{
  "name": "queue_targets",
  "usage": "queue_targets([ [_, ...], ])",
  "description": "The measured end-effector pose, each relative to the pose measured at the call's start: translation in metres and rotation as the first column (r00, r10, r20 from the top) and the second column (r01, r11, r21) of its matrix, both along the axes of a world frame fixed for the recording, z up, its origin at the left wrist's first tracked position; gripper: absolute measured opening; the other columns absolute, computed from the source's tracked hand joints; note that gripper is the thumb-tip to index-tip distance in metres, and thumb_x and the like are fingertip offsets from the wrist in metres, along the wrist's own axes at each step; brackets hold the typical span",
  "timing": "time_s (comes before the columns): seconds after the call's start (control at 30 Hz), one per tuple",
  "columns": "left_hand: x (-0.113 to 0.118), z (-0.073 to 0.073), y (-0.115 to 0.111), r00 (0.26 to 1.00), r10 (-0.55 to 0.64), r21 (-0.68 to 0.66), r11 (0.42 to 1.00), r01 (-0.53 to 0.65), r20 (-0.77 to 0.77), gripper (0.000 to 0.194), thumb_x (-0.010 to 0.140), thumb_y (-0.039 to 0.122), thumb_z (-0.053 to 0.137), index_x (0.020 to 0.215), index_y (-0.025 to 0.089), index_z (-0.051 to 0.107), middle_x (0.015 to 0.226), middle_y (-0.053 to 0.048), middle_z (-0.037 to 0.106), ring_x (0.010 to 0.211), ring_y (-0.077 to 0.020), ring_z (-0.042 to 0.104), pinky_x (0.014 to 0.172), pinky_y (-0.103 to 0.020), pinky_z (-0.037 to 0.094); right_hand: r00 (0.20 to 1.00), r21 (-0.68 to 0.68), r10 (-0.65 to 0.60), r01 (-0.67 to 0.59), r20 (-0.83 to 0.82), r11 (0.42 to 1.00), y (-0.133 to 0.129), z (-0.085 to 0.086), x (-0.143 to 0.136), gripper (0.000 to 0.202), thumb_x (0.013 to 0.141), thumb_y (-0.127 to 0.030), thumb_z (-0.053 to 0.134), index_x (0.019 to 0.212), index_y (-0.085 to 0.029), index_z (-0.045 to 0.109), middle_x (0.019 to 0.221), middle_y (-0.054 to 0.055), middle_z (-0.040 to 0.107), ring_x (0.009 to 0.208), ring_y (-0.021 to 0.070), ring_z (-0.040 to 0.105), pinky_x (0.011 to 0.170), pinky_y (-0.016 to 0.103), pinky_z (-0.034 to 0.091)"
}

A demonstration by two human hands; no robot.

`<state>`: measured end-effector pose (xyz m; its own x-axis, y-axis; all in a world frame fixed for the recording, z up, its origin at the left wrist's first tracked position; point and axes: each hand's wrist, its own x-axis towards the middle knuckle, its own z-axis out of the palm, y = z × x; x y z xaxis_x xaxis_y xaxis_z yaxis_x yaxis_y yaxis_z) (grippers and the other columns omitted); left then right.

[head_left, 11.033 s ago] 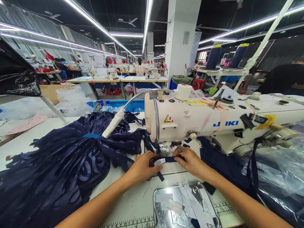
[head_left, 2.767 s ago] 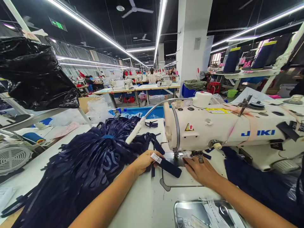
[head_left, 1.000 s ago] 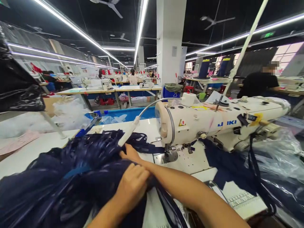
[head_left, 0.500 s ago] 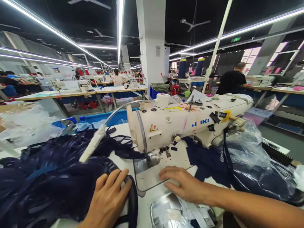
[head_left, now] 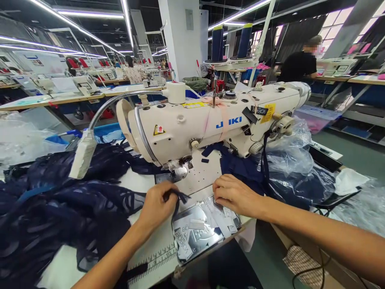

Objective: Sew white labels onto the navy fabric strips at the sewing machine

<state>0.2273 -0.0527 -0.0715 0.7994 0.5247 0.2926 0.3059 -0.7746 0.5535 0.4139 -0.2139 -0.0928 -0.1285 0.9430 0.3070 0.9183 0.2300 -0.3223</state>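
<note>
A white sewing machine (head_left: 192, 124) stands across the table. My left hand (head_left: 159, 202) is closed on the end of a dark navy strap (head_left: 182, 196), just in front of the needle area. At the upper edge of a shiny metal tray (head_left: 195, 237) holding printed labels (head_left: 221, 214), my right hand (head_left: 230, 194) has its fingers bent together; what they hold, if anything, is hidden. Dark navy garments (head_left: 75, 204) are heaped left of my left hand.
A gooseneck lamp (head_left: 82, 154) hangs over the heap. Plastic-wrapped dark fabric (head_left: 294, 172) lies right of the machine. Behind are thread cones (head_left: 217, 44), a pillar (head_left: 180, 40) and a person in black (head_left: 299, 64) at another table.
My left hand has gone from lying spread on the dark fabric to gripping the strap end. My right hand has moved from the machine plate to the label tray. The view has shifted.
</note>
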Motion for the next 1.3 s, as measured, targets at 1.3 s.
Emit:
queue_targets([
  [1.3,0.018,0.013,-0.061,0.991,0.007,-0.667,0.740,0.083,0.131,0.023,0.066,0.035,0.060,0.080,0.016,0.062,0.072,-0.004,0.061,0.068,-0.0167,0.055,0.065,-0.029,0.042,0.479,-0.080,-0.194,0.250,-0.856,0.965,-0.008,0.033,0.012,0.021,0.074,-0.034,0.057,0.067,-0.018,0.045,0.081,0.003,0.058,0.072,0.0148,0.055,0.071,0.029,0.042],
])
